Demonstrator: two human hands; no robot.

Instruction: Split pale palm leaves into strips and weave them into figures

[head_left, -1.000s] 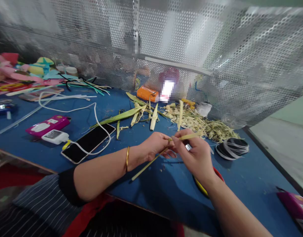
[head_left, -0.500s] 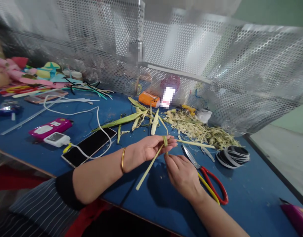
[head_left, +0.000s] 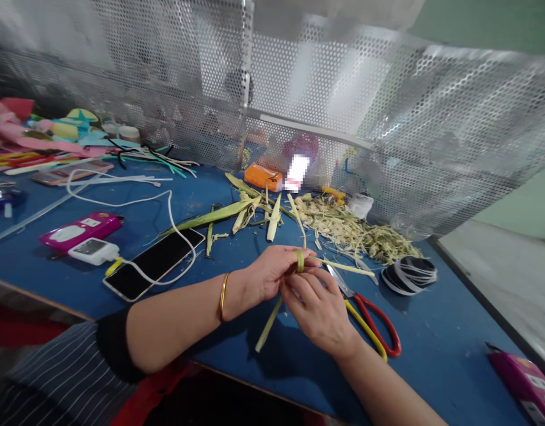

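My left hand (head_left: 272,272) holds a pale green leaf strip (head_left: 268,325), which is looped round one of its fingers; the strip's long end hangs down toward the table edge. My right hand (head_left: 319,307) is closed against the left, pinching the same strip just below the loop. Both hands hover over the blue table (head_left: 432,343). Red and yellow scissors (head_left: 370,316) lie just right of my right hand.
A heap of leaf trimmings (head_left: 356,228) and whole leaf pieces (head_left: 230,210) lie behind my hands. A phone (head_left: 154,260) on a white cable, a pink device (head_left: 79,228), a black-and-white roll (head_left: 409,273) and a perforated metal screen (head_left: 387,118) surround the spot.
The right hand came off the strip's far end, dropped below the left and closed in on it. The strip became wrapped round a left finger. The scissors came into view.
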